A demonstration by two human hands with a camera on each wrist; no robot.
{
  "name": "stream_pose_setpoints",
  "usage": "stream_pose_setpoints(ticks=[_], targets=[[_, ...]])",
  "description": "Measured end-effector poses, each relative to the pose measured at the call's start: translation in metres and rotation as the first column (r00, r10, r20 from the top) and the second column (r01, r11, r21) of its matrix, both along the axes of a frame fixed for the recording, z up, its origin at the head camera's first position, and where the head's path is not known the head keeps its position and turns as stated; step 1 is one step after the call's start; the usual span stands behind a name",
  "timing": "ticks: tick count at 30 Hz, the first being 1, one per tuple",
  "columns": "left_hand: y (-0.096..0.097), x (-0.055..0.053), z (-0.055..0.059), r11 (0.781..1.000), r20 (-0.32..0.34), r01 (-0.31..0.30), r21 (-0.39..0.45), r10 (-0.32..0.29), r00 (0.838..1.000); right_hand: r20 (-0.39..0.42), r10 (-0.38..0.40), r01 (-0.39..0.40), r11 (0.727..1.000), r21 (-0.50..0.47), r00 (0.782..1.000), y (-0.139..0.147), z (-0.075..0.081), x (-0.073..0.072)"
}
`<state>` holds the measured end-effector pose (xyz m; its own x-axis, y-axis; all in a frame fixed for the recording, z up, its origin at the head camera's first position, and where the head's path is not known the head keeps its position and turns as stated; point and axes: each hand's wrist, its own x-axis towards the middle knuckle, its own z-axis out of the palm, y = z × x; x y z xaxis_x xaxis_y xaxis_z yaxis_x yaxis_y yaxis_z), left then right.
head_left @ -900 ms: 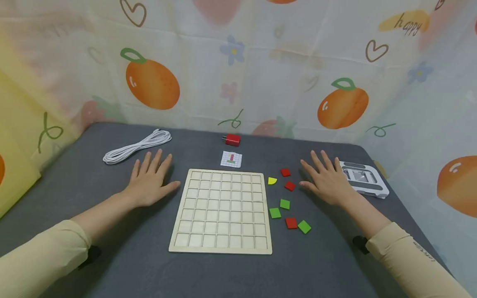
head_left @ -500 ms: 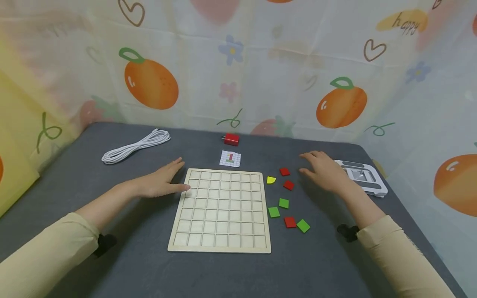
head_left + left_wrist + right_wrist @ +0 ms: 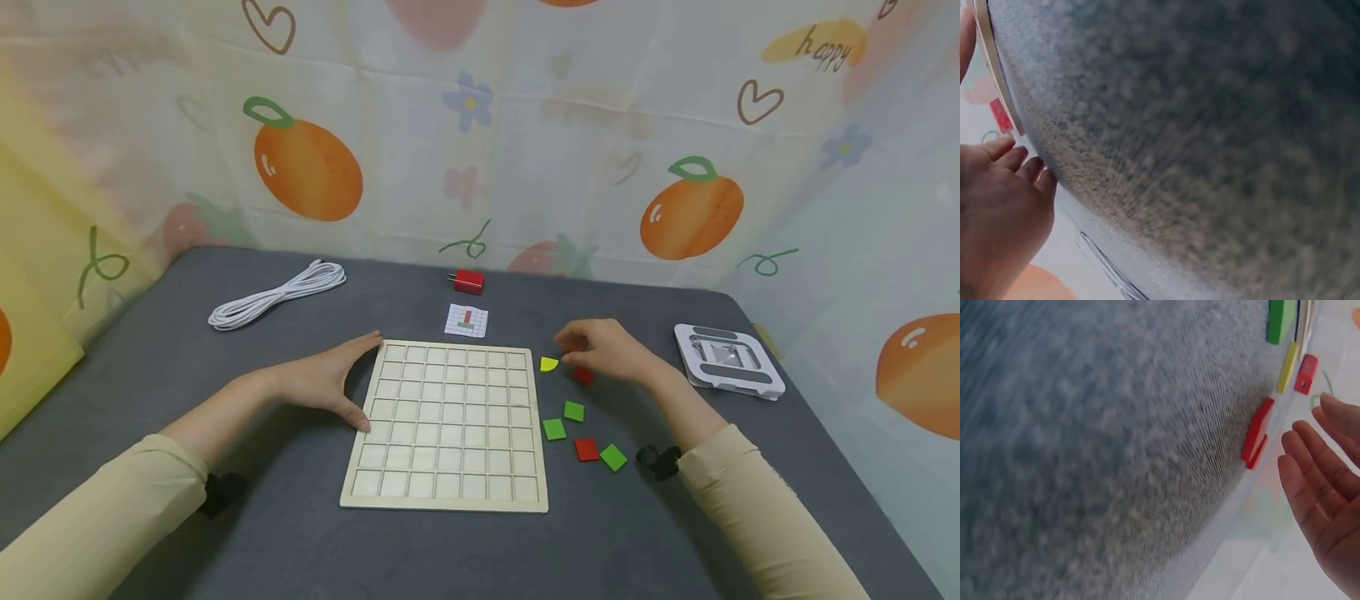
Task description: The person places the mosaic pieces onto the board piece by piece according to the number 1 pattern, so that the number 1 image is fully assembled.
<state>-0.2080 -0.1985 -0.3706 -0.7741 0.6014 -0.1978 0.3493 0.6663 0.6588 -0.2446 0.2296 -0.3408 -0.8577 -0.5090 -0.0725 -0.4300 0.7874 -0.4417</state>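
A pale wooden grid board [image 3: 446, 504] lies on the dark table. My left hand [image 3: 318, 379] is at its left side, thumb at the left edge and fingertips at the far-left corner. My right hand [image 3: 607, 348] hovers over the red tiles right of the board, its fingers slightly bent and apart from the tiles in the right wrist view. One red tile [image 3: 582, 376] shows below it; the other there is mostly hidden by the fingers. A yellow quarter-round piece [image 3: 549, 364] sits just left of those fingers. Nearer me lie green tiles [image 3: 573, 412] and another red tile [image 3: 587, 450].
Behind the board are a small paper card [image 3: 466, 321] with a coloured grid pattern and a red plug adapter [image 3: 468, 282]. A coiled white cable [image 3: 277, 294] lies at the back left. At the right is a white-and-grey folded stand [image 3: 729, 361]. A printed curtain [image 3: 525, 167] hangs behind.
My left hand has moved right to the board's left edge, thumb and fingers parting around it. My right hand has moved left from beside the stand to over the red tiles.
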Motion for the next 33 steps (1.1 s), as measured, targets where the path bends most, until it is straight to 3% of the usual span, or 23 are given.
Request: stream_pose_setpoints(ticks=[10, 33], targets=[[-0.002, 0.004, 0.0, 1.0, -0.042, 0.022, -0.021, -0.023, 0.999, 0.029, 0.079, -0.081, 0.996, 0.05, 0.996, -0.012, -0.011, -0.003], [-0.002, 0.006, -0.001, 1.0, -0.021, 0.019, -0.016, -0.02, 1.0, -0.124, 0.152, -0.138, 0.984, 0.115, 0.981, -0.021, -0.019, -0.001]])
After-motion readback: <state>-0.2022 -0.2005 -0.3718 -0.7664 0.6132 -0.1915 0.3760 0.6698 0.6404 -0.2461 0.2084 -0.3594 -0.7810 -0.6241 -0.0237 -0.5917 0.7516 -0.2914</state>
